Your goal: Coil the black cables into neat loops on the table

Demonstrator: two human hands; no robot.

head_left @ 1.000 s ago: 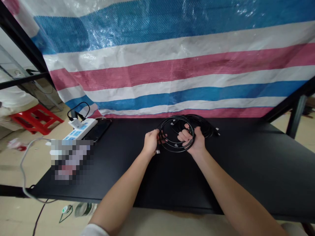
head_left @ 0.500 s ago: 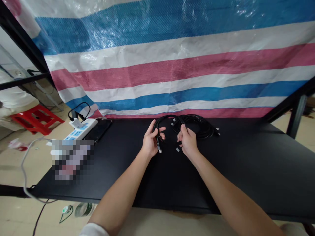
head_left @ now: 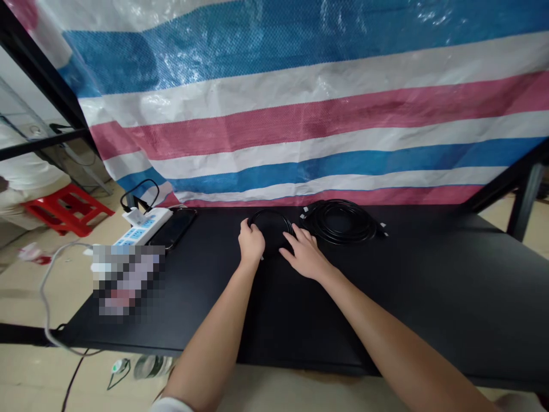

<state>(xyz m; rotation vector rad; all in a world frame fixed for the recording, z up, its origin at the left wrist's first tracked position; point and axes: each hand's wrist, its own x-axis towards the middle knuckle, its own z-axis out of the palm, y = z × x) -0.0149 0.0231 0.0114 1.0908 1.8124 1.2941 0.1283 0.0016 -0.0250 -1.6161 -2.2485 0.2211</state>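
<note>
A coiled black cable (head_left: 271,212) lies on the black tabletop in front of me. My left hand (head_left: 252,242) has its fingers curled round the left side of this loop. A small pale connector end shows just below those fingers. At the loop's right side, my right hand (head_left: 304,252) rests with fingers spread, its fingertips touching or close to the cable. Just beyond it, a thicker pile of coiled black cables (head_left: 341,222) lies flat, with pale connector ends sticking out left and right.
On the left of the black table (head_left: 420,297) are a white power strip (head_left: 151,224) with plugs, a dark phone (head_left: 176,227) and a blurred-out patch. A striped tarp (head_left: 300,126) hangs behind. A seated person's white clothing and a red stool (head_left: 71,209) are at far left.
Both hands have brought the small cable loop left and down onto the table, away from the pile. My right hand has loosened its pinch and spread its fingers.
</note>
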